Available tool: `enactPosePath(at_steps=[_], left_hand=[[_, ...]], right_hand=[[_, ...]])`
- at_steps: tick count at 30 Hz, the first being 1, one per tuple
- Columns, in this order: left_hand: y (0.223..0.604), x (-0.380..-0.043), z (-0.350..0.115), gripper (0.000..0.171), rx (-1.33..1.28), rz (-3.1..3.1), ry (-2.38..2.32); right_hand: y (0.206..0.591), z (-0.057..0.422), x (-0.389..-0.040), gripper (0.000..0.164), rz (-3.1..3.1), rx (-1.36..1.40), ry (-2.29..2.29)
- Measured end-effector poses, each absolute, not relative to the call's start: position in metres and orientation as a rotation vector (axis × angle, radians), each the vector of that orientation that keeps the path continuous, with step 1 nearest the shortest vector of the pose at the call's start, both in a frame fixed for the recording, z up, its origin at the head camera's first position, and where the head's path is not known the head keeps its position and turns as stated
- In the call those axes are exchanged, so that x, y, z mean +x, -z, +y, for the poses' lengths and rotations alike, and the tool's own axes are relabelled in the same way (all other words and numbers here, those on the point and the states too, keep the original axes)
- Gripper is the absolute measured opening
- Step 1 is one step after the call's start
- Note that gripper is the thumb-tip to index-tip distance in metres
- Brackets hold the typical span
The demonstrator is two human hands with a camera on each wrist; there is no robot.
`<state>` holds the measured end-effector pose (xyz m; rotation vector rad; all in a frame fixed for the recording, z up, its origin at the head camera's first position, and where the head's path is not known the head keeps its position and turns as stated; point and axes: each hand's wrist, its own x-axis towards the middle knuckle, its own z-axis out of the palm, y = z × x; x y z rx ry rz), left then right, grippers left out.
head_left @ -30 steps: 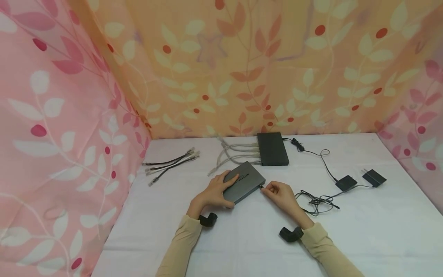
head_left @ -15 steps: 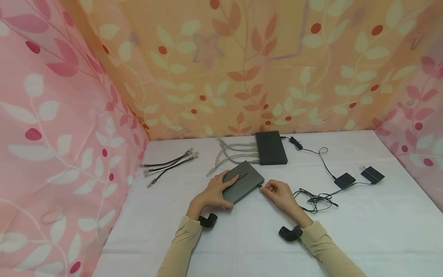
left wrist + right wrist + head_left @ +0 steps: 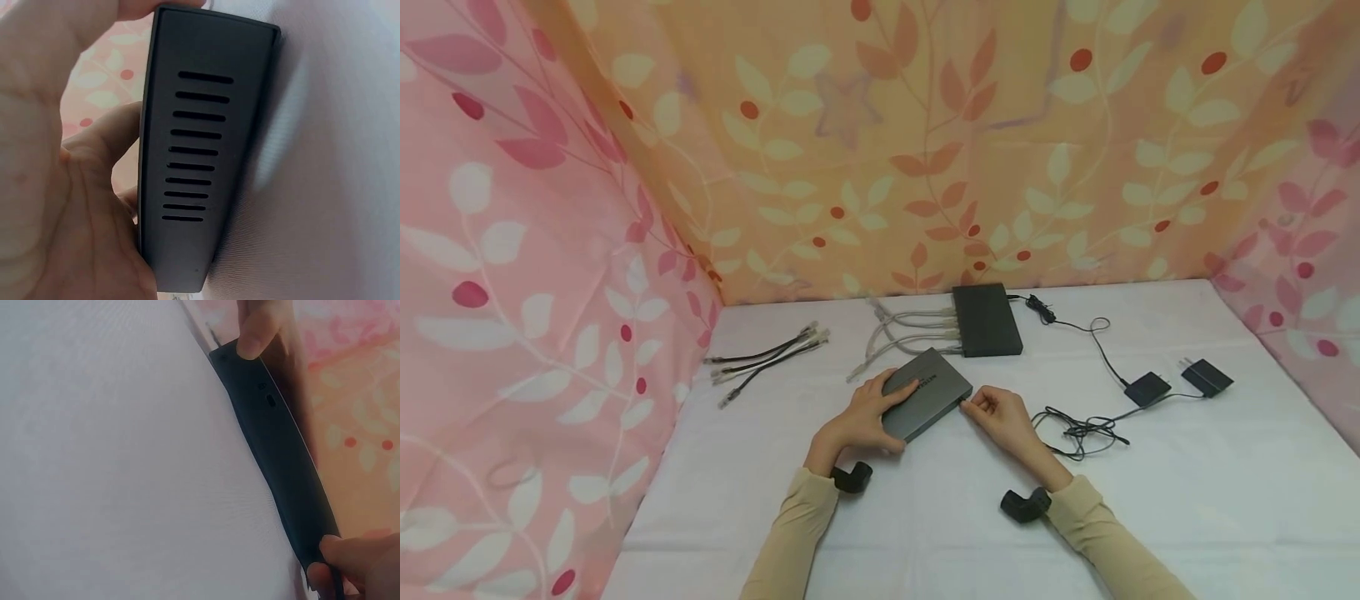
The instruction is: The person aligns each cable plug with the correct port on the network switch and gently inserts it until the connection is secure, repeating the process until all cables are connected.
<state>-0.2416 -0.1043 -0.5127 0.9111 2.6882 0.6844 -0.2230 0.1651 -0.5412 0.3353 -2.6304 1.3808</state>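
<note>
A grey network switch [image 3: 929, 393] with NETGEAR lettering lies at an angle on the table. My left hand [image 3: 867, 414] grips it, thumb at the near edge and fingers over the top. In the left wrist view the switch's vented side [image 3: 194, 147] faces the camera. At the switch's right corner my right hand [image 3: 1006, 419] pinches a black power plug, its tip hidden at the casing. The right wrist view shows the right thumb and finger [image 3: 353, 559] against that end of the switch's long side [image 3: 281, 459], with a bit of black cable [image 3: 339, 586] below them.
Behind stands a black box [image 3: 987, 321] with several grey network cables [image 3: 917, 325] plugged in. Short black network cables [image 3: 767, 358] lie at the left. To the right are two power adapters, one nearer [image 3: 1147, 389] and one farther right [image 3: 1207, 377], plus a tangled black cord [image 3: 1082, 432].
My right fingers have moved slightly closer to the switch's corner, and less of the black plug shows between them and the casing. The left hand keeps its grip; the head view has shifted slightly.
</note>
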Motion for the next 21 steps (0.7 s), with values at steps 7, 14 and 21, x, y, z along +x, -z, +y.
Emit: enactPosePath(at_steps=[7, 14, 21], left_hand=[[0.5124, -0.2421, -0.1042, 0.097, 0.925, 2.692, -0.697], [0.5077, -0.2430, -0.1059, 0.097, 0.914, 2.694, -0.669], [0.5072, -0.2403, -0.1068, 0.097, 0.862, 2.647, -0.702]], right_hand=[[0.5402, 0.1652, -0.2251, 0.021, -2.647, 0.328, -1.370], [0.5374, 0.1650, -0.2293, 0.022, -2.686, 0.308, -1.363], [0.5312, 0.1722, -0.2242, 0.017, -2.824, 0.355, -1.229]])
